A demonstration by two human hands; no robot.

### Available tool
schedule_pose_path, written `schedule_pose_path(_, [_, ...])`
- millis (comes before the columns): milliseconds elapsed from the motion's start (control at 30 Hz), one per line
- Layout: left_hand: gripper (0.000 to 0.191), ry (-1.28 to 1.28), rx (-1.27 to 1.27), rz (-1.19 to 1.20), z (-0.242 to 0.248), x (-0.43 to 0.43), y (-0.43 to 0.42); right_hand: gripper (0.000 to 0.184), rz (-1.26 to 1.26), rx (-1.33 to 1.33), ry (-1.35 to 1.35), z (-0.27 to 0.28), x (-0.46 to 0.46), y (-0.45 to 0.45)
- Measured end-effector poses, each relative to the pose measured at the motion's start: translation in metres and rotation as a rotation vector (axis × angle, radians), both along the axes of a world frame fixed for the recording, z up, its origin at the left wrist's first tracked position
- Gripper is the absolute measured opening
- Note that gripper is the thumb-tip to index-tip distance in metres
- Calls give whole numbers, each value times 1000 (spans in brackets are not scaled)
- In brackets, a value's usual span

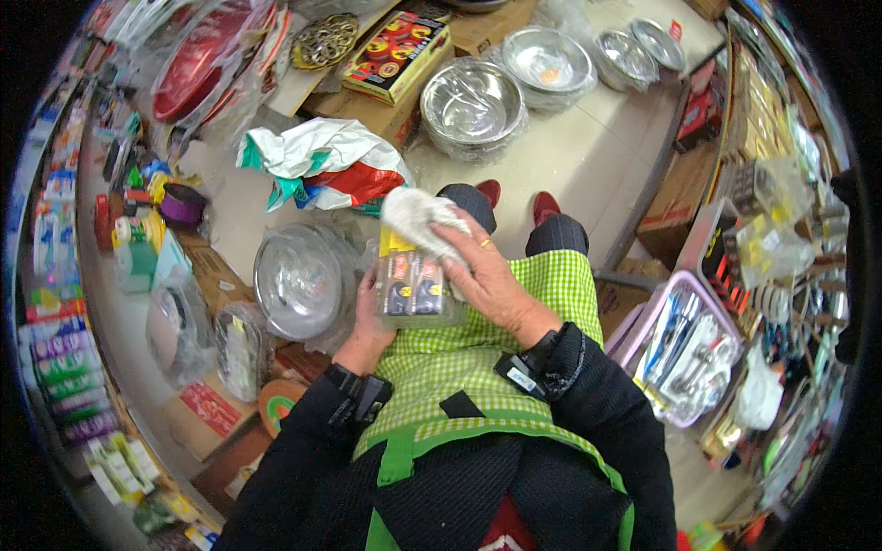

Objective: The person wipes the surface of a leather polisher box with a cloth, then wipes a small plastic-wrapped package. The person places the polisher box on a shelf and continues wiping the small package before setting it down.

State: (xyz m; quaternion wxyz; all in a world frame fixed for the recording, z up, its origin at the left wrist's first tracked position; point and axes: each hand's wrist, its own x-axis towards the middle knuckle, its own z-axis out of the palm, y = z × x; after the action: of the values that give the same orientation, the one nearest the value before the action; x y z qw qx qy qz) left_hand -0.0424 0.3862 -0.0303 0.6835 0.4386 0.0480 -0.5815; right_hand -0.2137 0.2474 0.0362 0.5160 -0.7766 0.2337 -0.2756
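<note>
My left hand (367, 324) grips a clear plastic box (427, 318) by its left side, in front of the green checked apron. Inside the box are small dark packages (415, 284) with printing on them, and a yellow part shows at its far end. In my right hand (486, 275) is a white cloth (420, 219), bunched under the fingers and pressed on the top of the box. The cloth and fingers hide the box's far right part. A ring is on one finger of the right hand.
Plastic-wrapped metal bowls (472, 103) stand on the tiled floor ahead. A crumpled white plastic bag (331, 162) lies ahead on the left, beyond a wrapped round pan (300, 279). To the right, a pink basket (679, 348) holds utensils. Stocked shelves line both sides.
</note>
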Motion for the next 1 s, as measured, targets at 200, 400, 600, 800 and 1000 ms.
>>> schedule_pose_path(200, [32, -253, 30, -81, -1, -1, 6, 44, -235, 369, -39, -45, 0, 1])
schedule_pose_path(400, [34, -641, 92, -218, -11, -10, 3, 42, -363, 818, -72, -38, -26, -10])
schedule_pose_path(600, [35, -582, 12, -134, 6, -13, -7, 41, 86, -171, 191, 51, -46, 5])
schedule_pose_path(800, [38, -825, -92, -348, 35, -14, -13, 49, 576, -721, 390, 79, -19, 24])
schedule_pose_path(1000, [29, -651, -240, -378, 44, -27, -19, 32, 330, -760, 424, 77, -17, -1])
